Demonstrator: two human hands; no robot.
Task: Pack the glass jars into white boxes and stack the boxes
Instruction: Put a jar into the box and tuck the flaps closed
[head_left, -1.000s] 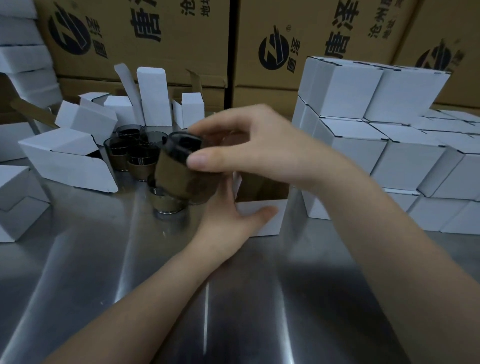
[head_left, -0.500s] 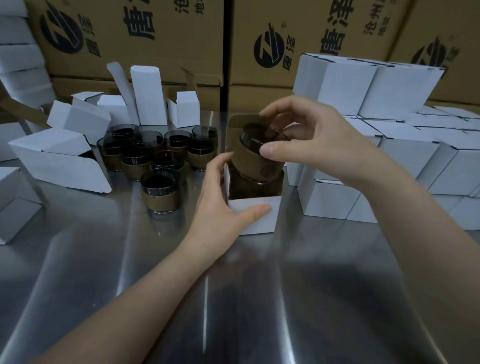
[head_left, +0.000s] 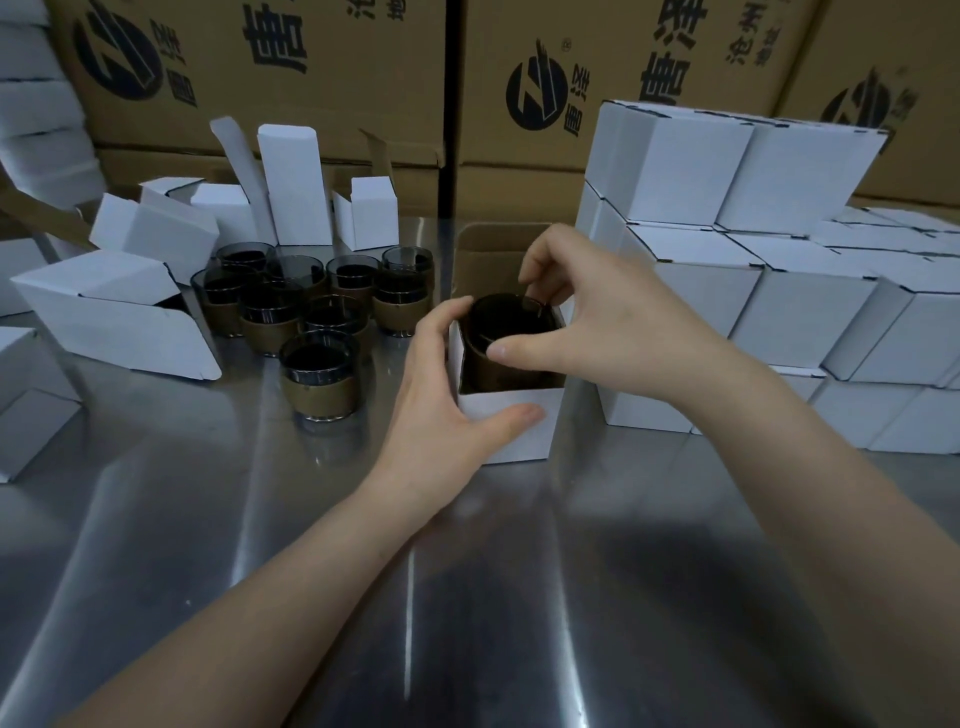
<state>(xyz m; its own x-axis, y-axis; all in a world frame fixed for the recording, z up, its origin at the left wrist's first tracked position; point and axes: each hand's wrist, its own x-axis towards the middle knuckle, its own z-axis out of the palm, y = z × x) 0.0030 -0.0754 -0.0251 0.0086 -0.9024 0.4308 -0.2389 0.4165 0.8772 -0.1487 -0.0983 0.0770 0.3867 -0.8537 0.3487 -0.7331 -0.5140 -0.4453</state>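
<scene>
An open white box (head_left: 511, 426) stands upright on the steel table (head_left: 519, 597), its brown inner flap raised at the back. A dark glass jar (head_left: 506, 332) with a brown band sits partly inside the box, rim above the opening. My right hand (head_left: 597, 317) pinches the jar's rim from the right with thumb and fingers. My left hand (head_left: 447, 410) wraps the box's left and front walls. Several more jars (head_left: 319, 374) cluster to the left. A stack of closed white boxes (head_left: 737, 291) rises on the right.
Empty open white boxes (head_left: 119, 322) lie tipped and upright at the left and back left. Large brown printed cartons (head_left: 291, 67) wall off the back. The near part of the table holds only my forearms.
My right hand carried the jar from the left cluster over to the box and lowered it into the opening. My left hand has stayed on the box.
</scene>
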